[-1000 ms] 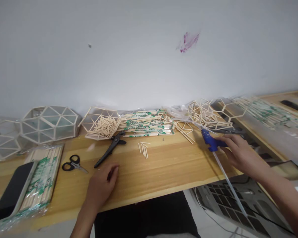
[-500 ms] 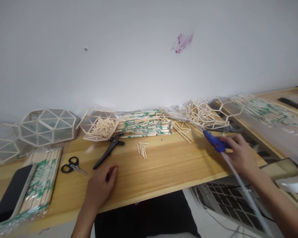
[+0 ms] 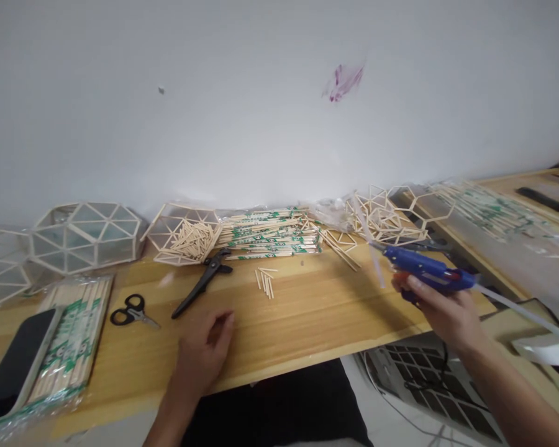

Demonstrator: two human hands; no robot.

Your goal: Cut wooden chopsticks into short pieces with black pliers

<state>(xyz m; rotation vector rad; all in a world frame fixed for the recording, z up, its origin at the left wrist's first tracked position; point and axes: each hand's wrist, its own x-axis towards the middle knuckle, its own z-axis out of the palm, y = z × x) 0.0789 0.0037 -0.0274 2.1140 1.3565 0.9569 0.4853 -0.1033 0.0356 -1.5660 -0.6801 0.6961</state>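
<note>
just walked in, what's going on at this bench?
One person sits at a wooden table. The right hand grips a blue glue gun above the table's right end, nozzle pointing left. The left hand rests on the table holding nothing, near black pliers and a few cut sticks. Stick packs, scissors and stick-frame domes lie around.

Bright, even light, soft shadows; edges bow (wide lens), right side blurred by motion.
</note>
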